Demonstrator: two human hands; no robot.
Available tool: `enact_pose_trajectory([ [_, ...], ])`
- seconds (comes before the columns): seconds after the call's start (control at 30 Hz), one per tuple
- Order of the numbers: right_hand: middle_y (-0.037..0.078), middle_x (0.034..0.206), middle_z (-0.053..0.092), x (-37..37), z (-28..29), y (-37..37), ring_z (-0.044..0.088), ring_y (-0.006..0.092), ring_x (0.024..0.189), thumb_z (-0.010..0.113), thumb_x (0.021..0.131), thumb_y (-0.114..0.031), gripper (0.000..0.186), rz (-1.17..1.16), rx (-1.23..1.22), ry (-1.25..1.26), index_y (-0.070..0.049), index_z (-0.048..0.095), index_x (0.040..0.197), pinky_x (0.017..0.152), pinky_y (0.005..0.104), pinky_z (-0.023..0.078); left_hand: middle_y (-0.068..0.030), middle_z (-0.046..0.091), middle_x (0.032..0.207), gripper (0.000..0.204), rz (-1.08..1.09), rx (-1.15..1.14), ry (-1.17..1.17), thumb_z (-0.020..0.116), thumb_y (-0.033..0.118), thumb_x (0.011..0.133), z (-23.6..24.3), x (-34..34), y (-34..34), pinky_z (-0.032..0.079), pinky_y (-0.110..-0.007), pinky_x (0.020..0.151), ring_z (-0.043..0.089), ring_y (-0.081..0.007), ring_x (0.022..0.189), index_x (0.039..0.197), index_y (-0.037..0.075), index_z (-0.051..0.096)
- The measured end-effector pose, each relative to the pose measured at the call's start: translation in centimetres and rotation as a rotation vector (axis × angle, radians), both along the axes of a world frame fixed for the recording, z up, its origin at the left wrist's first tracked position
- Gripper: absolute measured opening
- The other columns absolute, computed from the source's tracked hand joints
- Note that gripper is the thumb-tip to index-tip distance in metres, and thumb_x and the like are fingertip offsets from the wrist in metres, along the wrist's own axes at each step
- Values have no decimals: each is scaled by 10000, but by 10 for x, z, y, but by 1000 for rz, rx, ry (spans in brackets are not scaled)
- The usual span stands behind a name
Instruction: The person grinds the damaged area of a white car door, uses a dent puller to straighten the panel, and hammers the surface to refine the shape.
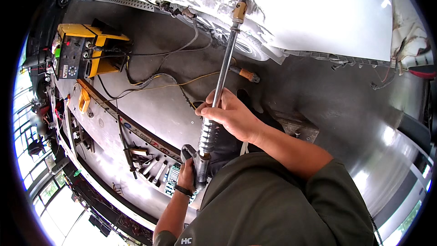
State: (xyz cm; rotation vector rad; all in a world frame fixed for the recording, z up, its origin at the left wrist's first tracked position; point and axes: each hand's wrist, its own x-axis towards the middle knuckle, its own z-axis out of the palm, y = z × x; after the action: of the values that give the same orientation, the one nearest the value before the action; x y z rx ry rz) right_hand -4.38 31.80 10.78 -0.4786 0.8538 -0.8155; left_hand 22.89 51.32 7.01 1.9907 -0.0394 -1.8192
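Note:
A slide-hammer dent puller with a long chrome shaft slants up from my lap to a white car panel. Its brass-coloured tip meets the panel at a scuffed patch where the paint is worn down. Around the dark pistol grip at the lower end, my left hand is closed; a dark band circles that wrist. My right hand has thumb and fingers curled about the shaft, just above the ribbed chrome weight. Part of the left fingers is hidden behind the grip.
At the left stands a yellow and black machine with cables trailing over the floor. An orange-handled tool lies below the car. Wrenches, a green and white plate, a long rusty bar and a yellow tool lie left.

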Motion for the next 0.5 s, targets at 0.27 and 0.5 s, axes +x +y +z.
enact_pose_trajectory([
  [0.27,58,858,601,16,-5,10,632,145,819,709,930,-151,249,-142,78,-115,-57,495,1014,734,298,517,-118,688,1017,431,37,18,5,510,377,1020,4,10,13,575,-361,791,697,-235,887,1193,-4,614],
  [0.5,90,776,607,10,3,-36,645,187,625,687,938,-100,164,-223,181,-165,-26,569,1023,552,356,576,-76,644,924,402,166,5,37,550,400,994,4,2,15,542,-342,764,655,-200,821,1083,18,639],
])
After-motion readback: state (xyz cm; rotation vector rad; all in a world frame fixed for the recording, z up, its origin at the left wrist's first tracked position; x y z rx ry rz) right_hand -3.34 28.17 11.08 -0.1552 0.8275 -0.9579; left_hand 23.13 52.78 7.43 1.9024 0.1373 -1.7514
